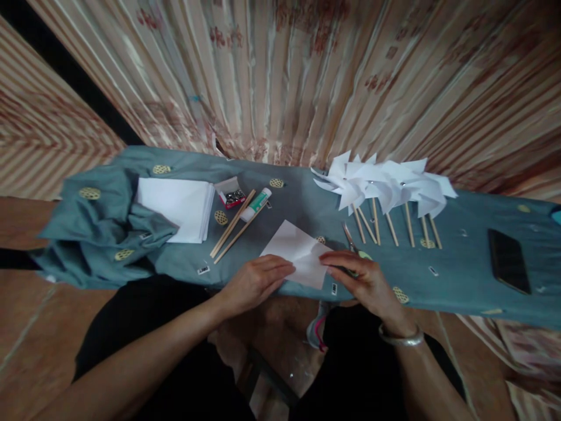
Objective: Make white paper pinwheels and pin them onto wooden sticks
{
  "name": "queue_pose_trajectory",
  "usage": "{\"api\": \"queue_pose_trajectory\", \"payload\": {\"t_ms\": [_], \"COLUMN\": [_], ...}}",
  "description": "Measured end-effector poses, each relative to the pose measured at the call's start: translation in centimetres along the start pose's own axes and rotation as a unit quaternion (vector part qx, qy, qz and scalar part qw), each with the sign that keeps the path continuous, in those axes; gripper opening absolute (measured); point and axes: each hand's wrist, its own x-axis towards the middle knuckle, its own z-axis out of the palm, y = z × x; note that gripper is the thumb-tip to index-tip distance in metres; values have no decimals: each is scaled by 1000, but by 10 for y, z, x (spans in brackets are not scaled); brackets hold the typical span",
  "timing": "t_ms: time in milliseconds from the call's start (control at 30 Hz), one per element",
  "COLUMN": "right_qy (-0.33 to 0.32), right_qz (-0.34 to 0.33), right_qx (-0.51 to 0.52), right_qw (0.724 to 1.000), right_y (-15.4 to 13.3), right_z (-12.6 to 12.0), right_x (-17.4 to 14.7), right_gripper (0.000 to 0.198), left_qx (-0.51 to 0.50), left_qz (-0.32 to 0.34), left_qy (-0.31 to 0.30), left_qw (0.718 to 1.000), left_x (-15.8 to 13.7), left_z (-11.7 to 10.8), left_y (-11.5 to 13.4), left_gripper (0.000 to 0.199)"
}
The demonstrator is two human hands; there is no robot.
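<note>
A square white sheet of paper (pixel 295 242) lies turned cornerwise at the front of the cloth, with a faint crease across it. My left hand (pixel 258 282) has its fingers together on the sheet's lower left edge, the thumb low beside them, holding it. At the right corner, my right hand (pixel 362 278) pinches the paper between thumb and fingers. Just beyond that hand, scissors (pixel 348 235) show their blades, while their handles are partly hidden by it.
Several white paper pinwheels (pixel 388 181) on sticks lie at the back right. A phone (pixel 508 261) rests far right. Left of the sheet are a glue stick (pixel 256 204), wooden sticks (pixel 232 225), a small box of metal pins (pixel 232 196) and a paper stack (pixel 175 204). Blue-grey cloth (pixel 298 202) covers the narrow table.
</note>
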Motion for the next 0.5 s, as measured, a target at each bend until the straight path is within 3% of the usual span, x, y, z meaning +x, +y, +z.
{"api": "queue_pose_trajectory", "payload": {"t_ms": [100,200,300,500], "right_qy": [21,85,114,91], "right_qz": [51,83,95,91], "right_qx": [8,10,9,36], "right_qw": [998,993,989,991], "right_y": [4,10,15,13], "right_z": [5,17,29,34], "right_x": [4,14,28,39], "right_gripper": [19,22,27,31], "left_qx": [-38,-74,-85,-139], "left_qz": [-92,-167,-190,-256], "left_qy": [11,53,76,68], "left_qw": [995,982,975,954], "left_x": [-1,-1,-1,0], "left_z": [1,1,0,-5], "left_y": [0,-4,-9,-11], "left_gripper": [36,48,53,53]}}
